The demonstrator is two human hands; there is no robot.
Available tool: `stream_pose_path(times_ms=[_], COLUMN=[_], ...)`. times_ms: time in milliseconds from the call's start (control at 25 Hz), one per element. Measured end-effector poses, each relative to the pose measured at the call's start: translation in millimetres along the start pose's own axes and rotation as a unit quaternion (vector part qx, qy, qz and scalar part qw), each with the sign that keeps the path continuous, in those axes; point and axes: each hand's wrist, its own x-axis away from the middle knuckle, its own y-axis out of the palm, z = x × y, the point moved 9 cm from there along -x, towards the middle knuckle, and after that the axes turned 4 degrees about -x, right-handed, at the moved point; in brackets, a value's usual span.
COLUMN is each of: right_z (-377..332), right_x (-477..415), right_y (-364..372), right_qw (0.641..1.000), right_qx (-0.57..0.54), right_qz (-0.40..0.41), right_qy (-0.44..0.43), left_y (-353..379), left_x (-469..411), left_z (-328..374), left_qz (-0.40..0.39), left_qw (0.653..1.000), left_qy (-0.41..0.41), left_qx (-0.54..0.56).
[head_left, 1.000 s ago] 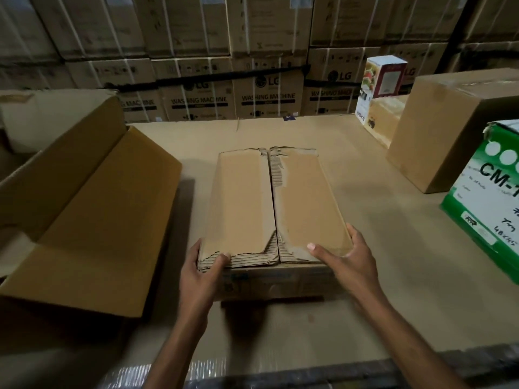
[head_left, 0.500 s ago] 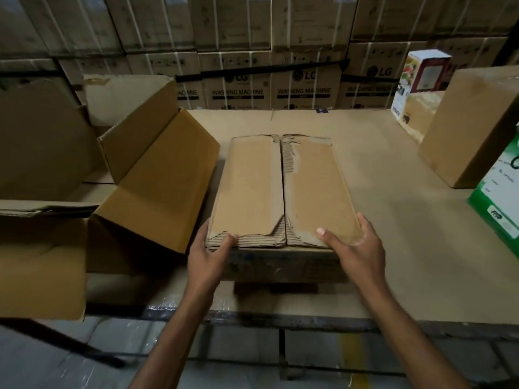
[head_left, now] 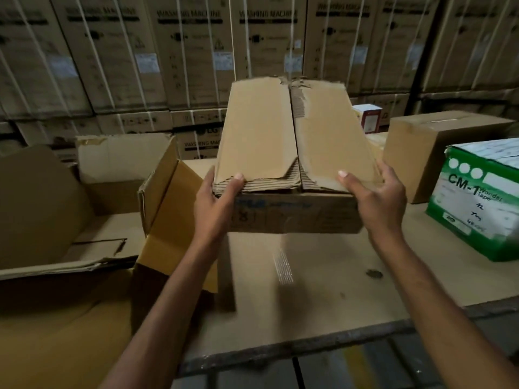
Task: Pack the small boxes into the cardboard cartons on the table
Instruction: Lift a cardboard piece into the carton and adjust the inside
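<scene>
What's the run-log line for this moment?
left hand: grips closed carton | right hand: grips carton | carton: lifted off table

A closed brown carton (head_left: 295,153) with torn flaps sits at the frame's centre, lifted clear of the counter (head_left: 323,276). An open carton (head_left: 174,203) stands at centre left, its flaps spread.

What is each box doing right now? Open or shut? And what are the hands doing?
Closed carton: flaps shut, top paper torn, held up off the table.
Left hand: gripping the carton's near left corner.
Right hand: gripping its near right corner.
Open carton: flaps open, on the left side.
Green box: shut, standing on the table.
Brown box: shut, behind the green one.
Small red and white box: upright, far back.
</scene>
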Motion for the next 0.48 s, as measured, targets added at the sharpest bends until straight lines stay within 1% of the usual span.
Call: stream_pose_path(times_ms=[160, 320, 480], right_z=[-74, -137, -194], right_x=[21, 31, 19], right_y=[28, 63, 125], right_qw=[0.996, 0.992, 0.987], right_qx=[-0.041, -0.062, -0.095], right_qz=[0.056, 0.081, 0.054], right_qy=[-0.053, -0.079, -0.121], left_y=[-56, -115, -181], left_x=[-44, -74, -105], left_z=[57, 102, 132], left_qz=[-0.006, 0.013, 0.056], left_qw=[0.998, 0.994, 0.989], left_qy=[0.065, 0.105, 0.137], left_qx=[0.006, 0.012, 0.019])
